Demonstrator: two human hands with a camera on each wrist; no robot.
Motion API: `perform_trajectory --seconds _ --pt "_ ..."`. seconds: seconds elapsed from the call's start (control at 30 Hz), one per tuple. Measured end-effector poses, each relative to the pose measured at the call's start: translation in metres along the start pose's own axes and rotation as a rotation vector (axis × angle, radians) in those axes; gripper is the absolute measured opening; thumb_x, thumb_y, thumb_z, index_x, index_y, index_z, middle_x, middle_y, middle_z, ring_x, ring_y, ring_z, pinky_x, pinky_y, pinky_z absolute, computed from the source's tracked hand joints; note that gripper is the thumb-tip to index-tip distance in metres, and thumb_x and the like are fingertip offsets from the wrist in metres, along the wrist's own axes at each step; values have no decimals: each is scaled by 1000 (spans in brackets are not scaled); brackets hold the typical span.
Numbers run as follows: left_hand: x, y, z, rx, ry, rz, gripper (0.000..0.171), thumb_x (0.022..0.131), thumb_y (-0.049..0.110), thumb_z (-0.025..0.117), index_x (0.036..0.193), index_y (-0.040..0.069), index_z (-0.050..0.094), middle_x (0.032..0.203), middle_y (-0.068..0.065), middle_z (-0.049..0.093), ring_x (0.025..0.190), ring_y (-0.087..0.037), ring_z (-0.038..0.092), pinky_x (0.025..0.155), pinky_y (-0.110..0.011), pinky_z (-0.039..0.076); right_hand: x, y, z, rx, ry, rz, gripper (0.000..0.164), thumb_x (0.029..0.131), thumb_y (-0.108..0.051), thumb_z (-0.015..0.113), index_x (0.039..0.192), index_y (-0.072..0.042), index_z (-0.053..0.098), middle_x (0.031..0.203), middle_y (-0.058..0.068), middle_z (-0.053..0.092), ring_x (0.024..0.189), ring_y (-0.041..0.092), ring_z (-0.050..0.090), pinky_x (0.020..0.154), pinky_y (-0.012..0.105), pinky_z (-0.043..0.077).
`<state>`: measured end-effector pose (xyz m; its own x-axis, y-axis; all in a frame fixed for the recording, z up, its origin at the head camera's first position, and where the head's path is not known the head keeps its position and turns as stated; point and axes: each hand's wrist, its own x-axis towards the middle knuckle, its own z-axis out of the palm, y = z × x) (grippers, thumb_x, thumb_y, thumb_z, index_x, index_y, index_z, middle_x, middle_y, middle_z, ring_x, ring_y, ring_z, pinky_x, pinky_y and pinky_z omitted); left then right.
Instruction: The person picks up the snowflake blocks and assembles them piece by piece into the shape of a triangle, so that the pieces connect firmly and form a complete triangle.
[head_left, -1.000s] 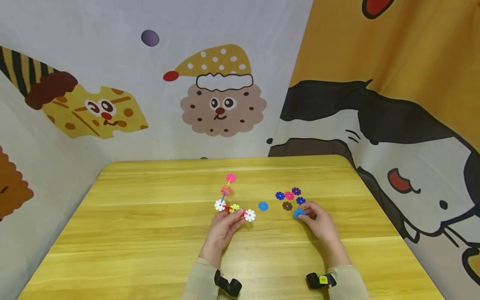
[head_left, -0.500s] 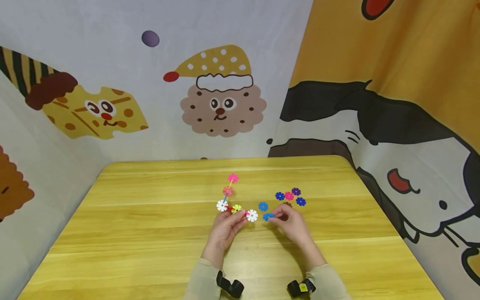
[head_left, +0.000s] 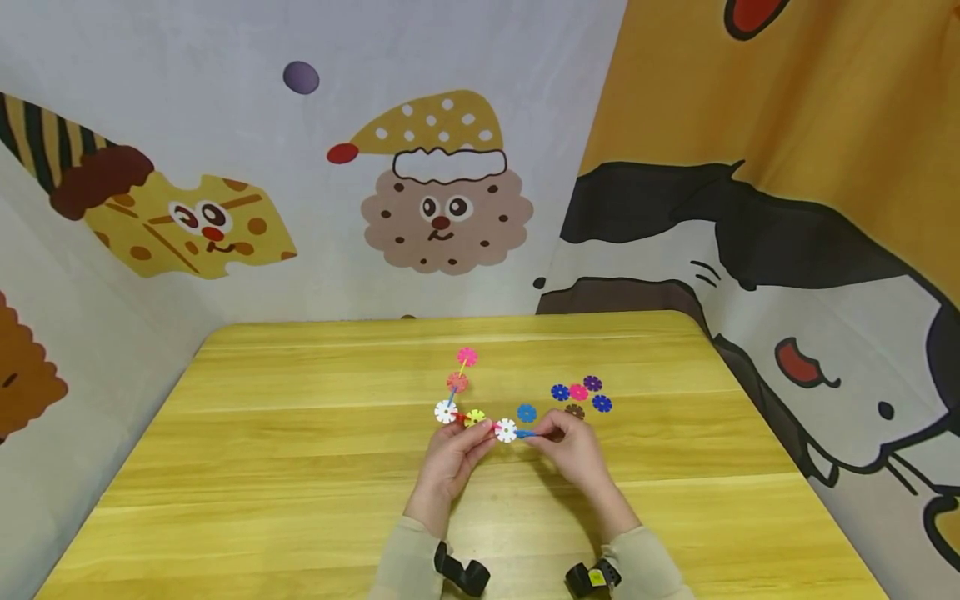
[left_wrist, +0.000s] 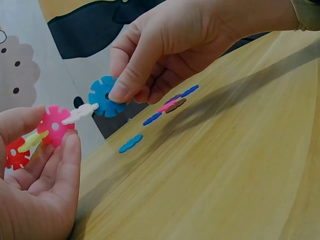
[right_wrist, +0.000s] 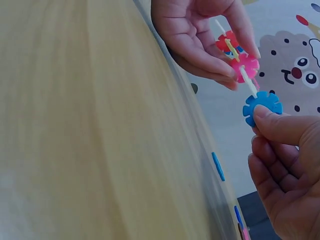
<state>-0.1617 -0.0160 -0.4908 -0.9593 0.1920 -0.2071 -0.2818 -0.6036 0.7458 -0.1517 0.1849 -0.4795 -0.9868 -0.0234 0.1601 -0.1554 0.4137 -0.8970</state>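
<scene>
Just below the centre of the head view, a bent chain of round, notched, coloured plastic discs [head_left: 452, 397] runs from a pink end disc [head_left: 467, 357] down to a white corner disc [head_left: 446, 412], then right past a yellow-green disc [head_left: 475, 418] to a white end disc [head_left: 506, 424]. Below it at lower middle, the left hand [head_left: 453, 462] pinches a bright pink notched disc [left_wrist: 49, 119] of the chain between thumb and finger. At lower right of centre, the right hand [head_left: 576, 454] pinches a bright blue notched disc [head_left: 526, 433], its rim touching the white end disc; whether the slots are engaged I cannot tell.

Just above that blue disc lies a loose light-blue disc [head_left: 527, 412] on the yellow wood-grain table [head_left: 262, 467]. Right of centre sit a brown disc [head_left: 574, 411], partly behind the right hand, two dark blue discs [head_left: 560, 392], a loose pink disc [head_left: 578, 391] and a purple disc [head_left: 592, 383]. Along the bottom edge, black wrist cameras [head_left: 468, 577] sit at beige sleeves [head_left: 408, 560]. Across the upper frame hangs a cartoon-printed cloth [head_left: 446, 242].
</scene>
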Motion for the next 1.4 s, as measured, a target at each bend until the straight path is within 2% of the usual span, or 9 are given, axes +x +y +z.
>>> perform_trajectory --seconds 0.3,0.57,0.87,0.97,1.1,1.27,1.4 --pt "-1 -1 0 -39 2 -9 8 93 -9 60 93 -1 62 86 -7 69 80 -15 69 83 -29 57 0 0 4 13 42 -25 20 74 6 81 74 -9 67 74 0 66 69 15 61 63 25 54" --pt "-3 1 -1 -54 -4 -6 10 93 -7 60 91 2 63 88 -7 70 83 -16 70 85 -29 56 0 -3 9 36 58 -43 20 74 6 82 74 -8 68 75 1 67 70 15 62 65 26 55" --pt "-2 4 -5 -45 -79 -24 6 94 -4 61 92 2 62 93 -9 72 89 -18 70 90 -32 54 1 -2 8 87 96 -21 17 75 6 81 79 -3 67 81 5 67 75 16 62 69 24 55" --pt "-2 6 -7 -13 -100 -31 2 94 -2 62 96 -1 60 96 -11 71 93 -20 69 93 -34 52 2 0 4 105 110 -13 16 76 6 80 80 -3 67 83 6 67 77 16 62 71 24 55" --pt "-3 10 -13 38 -98 -30 18 96 3 61 109 -7 54 99 -11 68 98 -23 67 96 -36 51 2 4 -3 122 112 -25 16 77 6 80 81 -2 67 83 7 67 77 15 62 72 24 55" --pt "-2 21 -22 93 -38 -4 26 98 7 60 116 -11 53 98 -10 68 96 -23 67 94 -36 52 1 9 -15 127 91 -40 15 78 6 79 81 -1 66 83 7 67 77 12 63 74 24 55" --pt "0 32 -27 189 5 37 39 97 11 63 125 -14 52 102 -8 67 94 -18 66 90 -33 54 -1 8 -23 117 37 -43 13 79 8 76 81 0 66 82 10 67 77 11 63 74 24 55"
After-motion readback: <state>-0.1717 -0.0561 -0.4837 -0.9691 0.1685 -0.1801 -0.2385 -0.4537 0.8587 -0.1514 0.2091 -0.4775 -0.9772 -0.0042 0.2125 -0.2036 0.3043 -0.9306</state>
